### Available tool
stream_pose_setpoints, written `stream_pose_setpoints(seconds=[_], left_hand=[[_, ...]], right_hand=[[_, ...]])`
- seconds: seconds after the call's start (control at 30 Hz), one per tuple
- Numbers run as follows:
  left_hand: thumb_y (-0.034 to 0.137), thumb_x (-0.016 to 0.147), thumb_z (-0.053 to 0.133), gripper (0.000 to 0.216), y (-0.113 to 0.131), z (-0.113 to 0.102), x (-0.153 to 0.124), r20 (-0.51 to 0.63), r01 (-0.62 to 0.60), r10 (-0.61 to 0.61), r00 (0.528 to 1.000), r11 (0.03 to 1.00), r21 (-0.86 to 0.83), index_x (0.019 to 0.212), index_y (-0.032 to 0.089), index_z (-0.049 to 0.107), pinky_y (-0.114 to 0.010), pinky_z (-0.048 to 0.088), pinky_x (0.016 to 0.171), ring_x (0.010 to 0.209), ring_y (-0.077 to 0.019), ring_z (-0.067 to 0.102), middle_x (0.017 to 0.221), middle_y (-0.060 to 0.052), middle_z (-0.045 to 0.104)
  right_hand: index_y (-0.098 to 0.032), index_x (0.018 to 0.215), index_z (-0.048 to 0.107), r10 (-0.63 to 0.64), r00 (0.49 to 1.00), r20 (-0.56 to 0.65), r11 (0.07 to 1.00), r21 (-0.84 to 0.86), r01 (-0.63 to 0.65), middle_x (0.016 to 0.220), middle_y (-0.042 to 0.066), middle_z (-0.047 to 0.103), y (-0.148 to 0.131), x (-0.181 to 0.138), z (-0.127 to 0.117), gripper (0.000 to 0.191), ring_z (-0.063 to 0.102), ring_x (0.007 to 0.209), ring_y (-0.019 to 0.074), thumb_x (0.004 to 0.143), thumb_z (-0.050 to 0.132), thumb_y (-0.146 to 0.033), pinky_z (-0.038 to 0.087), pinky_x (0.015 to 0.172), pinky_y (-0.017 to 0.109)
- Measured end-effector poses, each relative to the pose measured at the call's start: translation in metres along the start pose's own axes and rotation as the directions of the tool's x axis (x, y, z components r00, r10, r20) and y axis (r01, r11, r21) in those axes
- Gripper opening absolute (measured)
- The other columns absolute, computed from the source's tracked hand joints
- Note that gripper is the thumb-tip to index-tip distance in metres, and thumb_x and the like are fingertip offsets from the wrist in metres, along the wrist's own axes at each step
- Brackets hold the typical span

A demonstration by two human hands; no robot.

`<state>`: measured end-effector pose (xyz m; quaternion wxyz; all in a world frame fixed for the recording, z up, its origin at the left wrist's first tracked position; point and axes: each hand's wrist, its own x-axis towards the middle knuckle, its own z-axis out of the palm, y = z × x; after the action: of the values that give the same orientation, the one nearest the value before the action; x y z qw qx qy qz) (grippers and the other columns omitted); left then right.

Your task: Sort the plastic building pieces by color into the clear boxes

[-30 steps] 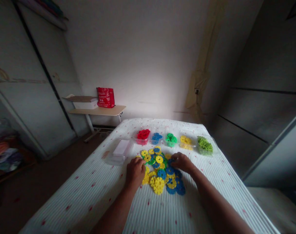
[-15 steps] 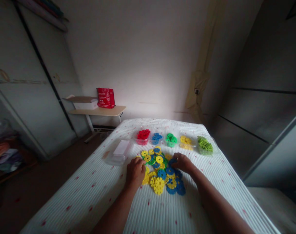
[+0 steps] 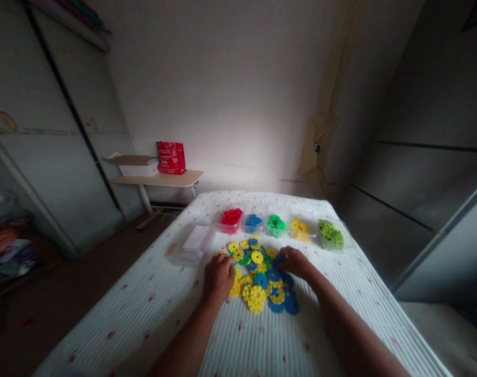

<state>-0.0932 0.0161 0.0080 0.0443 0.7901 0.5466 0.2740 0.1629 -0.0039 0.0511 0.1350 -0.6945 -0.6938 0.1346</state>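
Observation:
A loose pile of notched plastic snowflake discs lies on the bed cover, with yellow discs [image 3: 256,299], blue discs [image 3: 291,302] and a few green discs [image 3: 244,259] overlapping. At the pile's left edge is my left hand [image 3: 219,275], its fingers curled down beside yellow discs; what the fingertips hold, if anything, is hidden. My right hand [image 3: 296,262] rests at the right edge, fingers closed around a blue disc [image 3: 278,261].
Behind the pile stand clear tubs: a red-piece tub [image 3: 230,221], a blue-piece tub [image 3: 253,223], a green-piece tub [image 3: 276,225], a yellow-piece tub [image 3: 300,230] and a lime-piece tub [image 3: 331,234]. Left is a clear container [image 3: 187,256] with a pale pink block [image 3: 197,238].

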Motion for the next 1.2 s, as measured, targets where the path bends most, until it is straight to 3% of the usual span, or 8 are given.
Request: stream_pose_setpoints(seconds=[0.37, 0.6, 0.97, 1.2], left_hand=[[0.012, 0.079, 0.052, 0.02, 0.001, -0.001, -0.001, 0.016, 0.022, -0.022, 1.0, 1.0, -0.008, 0.089, 0.022, 0.066, -0.031, 0.041, 0.09, 0.103, -0.0185, 0.054, 0.103, -0.003, 0.064], [0.012, 0.078, 0.052, 0.019, 0.0, 0.0, 0.0, 0.004, 0.005, -0.005, 1.0, 1.0, -0.013, 0.088, 0.021, 0.066, -0.031, 0.041, 0.09, 0.102, -0.0188, 0.054, 0.102, -0.003, 0.064], [0.012, 0.079, 0.05, 0.02, 0.001, -0.001, -0.001, 0.014, 0.004, -0.004, 1.0, 1.0, -0.008, 0.089, 0.021, 0.066, -0.03, 0.041, 0.088, 0.101, -0.0182, 0.054, 0.102, -0.004, 0.064], [0.012, 0.078, 0.052, 0.019, 0.002, -0.002, 0.0, 0.022, 0.011, -0.011, 1.0, 1.0, 0.002, 0.089, 0.021, 0.065, -0.031, 0.041, 0.088, 0.101, -0.0188, 0.054, 0.101, -0.003, 0.064]], right_hand=[[-0.017, 0.079, 0.067, -0.008, 1.0, 0.002, 0.999, 0.034, 0.008, 0.088, 0.006, 0.068, 0.005, 0.001, 0.002, 0.016, 0.061, 0.08, 0.0187, 0.064, 0.063, -0.021, 0.042, 0.065, 0.024], [-0.021, 0.093, 0.068, -0.032, 0.999, 0.023, 0.997, 0.076, 0.03, 0.092, 0.004, 0.067, 0.004, 0.0, -0.001, 0.03, 0.061, 0.083, 0.0177, 0.063, 0.064, -0.017, 0.044, 0.069, 0.024], [-0.015, 0.085, 0.064, -0.025, 1.0, 0.008, 0.994, 0.108, 0.024, 0.085, 0.004, 0.065, 0.004, -0.001, -0.002, 0.028, 0.058, 0.078, 0.0178, 0.057, 0.064, -0.014, 0.04, 0.064, 0.023], [-0.016, 0.068, 0.061, -0.013, 0.999, 0.032, 0.982, 0.191, 0.006, 0.075, 0.0, 0.064, 0.018, 0.001, -0.006, 0.017, 0.057, 0.072, 0.0157, 0.053, 0.069, -0.014, 0.04, 0.06, 0.022]])
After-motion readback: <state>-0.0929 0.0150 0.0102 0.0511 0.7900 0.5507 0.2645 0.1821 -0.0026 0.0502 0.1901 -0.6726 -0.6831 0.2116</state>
